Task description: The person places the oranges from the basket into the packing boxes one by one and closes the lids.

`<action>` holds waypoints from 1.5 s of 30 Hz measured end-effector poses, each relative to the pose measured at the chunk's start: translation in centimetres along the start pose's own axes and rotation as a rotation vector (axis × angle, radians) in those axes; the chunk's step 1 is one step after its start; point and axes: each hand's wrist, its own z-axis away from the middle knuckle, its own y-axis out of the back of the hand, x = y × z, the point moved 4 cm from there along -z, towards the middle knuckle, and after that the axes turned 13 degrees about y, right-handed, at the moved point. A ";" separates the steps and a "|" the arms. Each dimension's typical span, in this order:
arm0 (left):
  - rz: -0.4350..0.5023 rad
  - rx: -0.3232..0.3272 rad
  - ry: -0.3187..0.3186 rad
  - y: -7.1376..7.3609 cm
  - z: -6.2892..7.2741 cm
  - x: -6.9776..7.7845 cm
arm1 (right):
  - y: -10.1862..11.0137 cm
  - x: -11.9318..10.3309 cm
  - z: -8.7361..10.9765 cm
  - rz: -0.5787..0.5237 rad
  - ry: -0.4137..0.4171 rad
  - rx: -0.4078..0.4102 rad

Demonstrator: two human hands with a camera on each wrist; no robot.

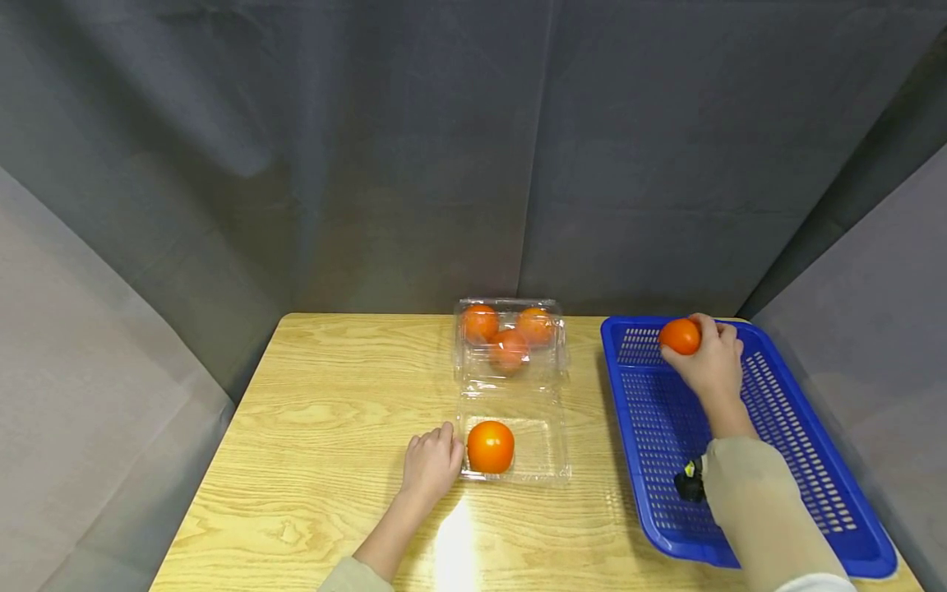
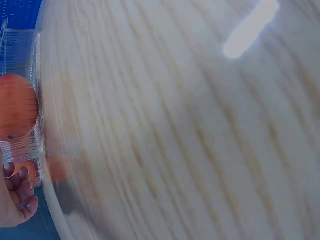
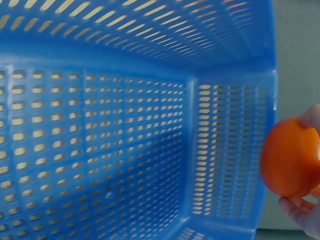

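My right hand [image 1: 716,362] grips an orange-red tomato [image 1: 679,336] between thumb and fingers, over the far end of a blue plastic basket [image 1: 629,436]. In the right wrist view that tomato [image 3: 290,157] shows beside the basket's end wall. A clear plastic clamshell box [image 1: 540,448] lies unfolded on the table. One tomato [image 1: 491,447] sits at the left of its near half; three more, one a tomato [image 1: 509,352], are in the far half. Loosely curled, my left hand [image 1: 432,462] rests at the box's near left corner. In the left wrist view its fingers [image 2: 25,190] are beside the clear wall.
The wooden table [image 1: 333,411] ends at a dark grey curtain [image 1: 414,164] behind the box, with pale cloth [image 1: 96,395] at the left. A black device [image 1: 690,485] with a yellow mark shows by my right wrist, over the basket.
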 end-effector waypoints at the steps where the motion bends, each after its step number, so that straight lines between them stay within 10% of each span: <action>1: 0.000 0.001 0.001 0.0 0.0 0.0 | 0.1 -0.3 -0.1 -0.003 0.006 0.004; 27: 0.008 0.018 -0.002 0.3 -0.1 0.3 | 1.3 -9.1 -0.7 -0.115 0.282 0.095; 45: 0.007 0.015 -0.003 0.2 -0.1 0.3 | -0.4 -13.3 0.8 -0.136 0.446 -0.015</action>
